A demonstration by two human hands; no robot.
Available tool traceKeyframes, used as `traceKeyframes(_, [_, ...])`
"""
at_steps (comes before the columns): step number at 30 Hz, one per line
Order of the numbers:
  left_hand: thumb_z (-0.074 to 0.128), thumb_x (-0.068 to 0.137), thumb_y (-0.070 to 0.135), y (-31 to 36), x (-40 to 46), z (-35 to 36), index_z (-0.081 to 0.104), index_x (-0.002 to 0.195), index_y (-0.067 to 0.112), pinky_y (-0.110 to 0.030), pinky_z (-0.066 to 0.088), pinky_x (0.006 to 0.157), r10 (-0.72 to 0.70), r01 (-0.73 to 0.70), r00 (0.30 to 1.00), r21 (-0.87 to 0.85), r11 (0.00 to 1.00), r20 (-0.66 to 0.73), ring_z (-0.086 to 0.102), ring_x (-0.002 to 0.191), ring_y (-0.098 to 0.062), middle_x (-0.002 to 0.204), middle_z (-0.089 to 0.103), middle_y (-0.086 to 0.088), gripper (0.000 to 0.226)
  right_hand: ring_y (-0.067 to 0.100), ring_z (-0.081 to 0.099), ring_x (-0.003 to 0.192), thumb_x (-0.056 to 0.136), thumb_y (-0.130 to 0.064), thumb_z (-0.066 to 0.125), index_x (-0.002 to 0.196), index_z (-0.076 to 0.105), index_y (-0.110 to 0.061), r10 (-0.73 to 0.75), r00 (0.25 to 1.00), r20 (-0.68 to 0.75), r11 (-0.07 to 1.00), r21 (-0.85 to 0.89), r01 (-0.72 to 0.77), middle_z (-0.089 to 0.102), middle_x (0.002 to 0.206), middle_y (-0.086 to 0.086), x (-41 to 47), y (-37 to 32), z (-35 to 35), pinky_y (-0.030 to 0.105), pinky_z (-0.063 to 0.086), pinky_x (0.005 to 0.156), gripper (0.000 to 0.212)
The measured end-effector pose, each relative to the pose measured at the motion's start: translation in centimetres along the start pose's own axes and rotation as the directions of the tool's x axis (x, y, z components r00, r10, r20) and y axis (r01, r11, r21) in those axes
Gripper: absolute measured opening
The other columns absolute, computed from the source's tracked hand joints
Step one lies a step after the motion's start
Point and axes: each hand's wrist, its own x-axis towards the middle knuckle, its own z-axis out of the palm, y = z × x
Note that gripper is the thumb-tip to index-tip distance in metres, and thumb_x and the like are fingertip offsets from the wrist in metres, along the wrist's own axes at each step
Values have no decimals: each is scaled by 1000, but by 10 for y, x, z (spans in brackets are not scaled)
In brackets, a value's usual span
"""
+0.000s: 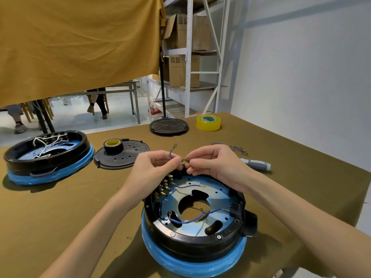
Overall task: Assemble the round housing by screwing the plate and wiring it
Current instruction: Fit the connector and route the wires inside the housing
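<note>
Head view, centre frame: the left hand (158,163) and right hand (210,160) pinch a short blue wire (172,154) by its brass terminal above the round housing (194,215) at lower centre. Its plate (218,194) looks seated and several wires attached; more wiring seems left. Spare wires (239,149) and a screwdriver (256,164) lie right, clear of the work.

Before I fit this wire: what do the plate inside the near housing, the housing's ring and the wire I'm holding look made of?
Plate: looks like bare sheet metal, shiny and bluish with reflections. Housing ring: probably black moulded plastic, semi-gloss. Wire: blue insulation, likely plastic, with a metal ring terminal at its free end.
</note>
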Motion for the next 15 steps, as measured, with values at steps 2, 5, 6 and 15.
traceKeyframes(2, [73,94,27,1,-1,1,80,95,22,-17,56,80,15,-16,1000,19,1000,20,76,89,-12,89,80,1,9,27,76,84,82,-7,75,100,79,-3,4,1000,-27,1000,24,-4,76,96,23,-3,0,-2,30,61,79,19])
traceKeyframes(5, [74,94,22,2,-4,6,80,96,22,-16,56,78,101,-106,994,115,988,45,76,86,-10,86,80,5,6,27,76,82,85,-11,74,98,79,-3,25,998,-66,998,66,-21,76,95,22,-9,-1,-8,30,61,76,16])
traceKeyframes(6, [74,94,20,2,-5,8,80,97,21,-15,55,76,137,-144,989,159,977,58,75,84,-9,85,80,7,7,26,77,81,85,-13,75,98,79,-4,41,997,-72,997,61,-37,76,94,22,-10,-1,-9,30,62,74,16])
traceKeyframes(15, [65,90,-9,12,-12,12,79,114,16,-17,56,81,177,-230,964,279,932,200,73,94,-4,96,79,12,37,26,77,77,76,-9,82,95,79,-2,96,988,-125,995,-28,-100,76,91,26,-19,-2,-13,29,63,69,20])
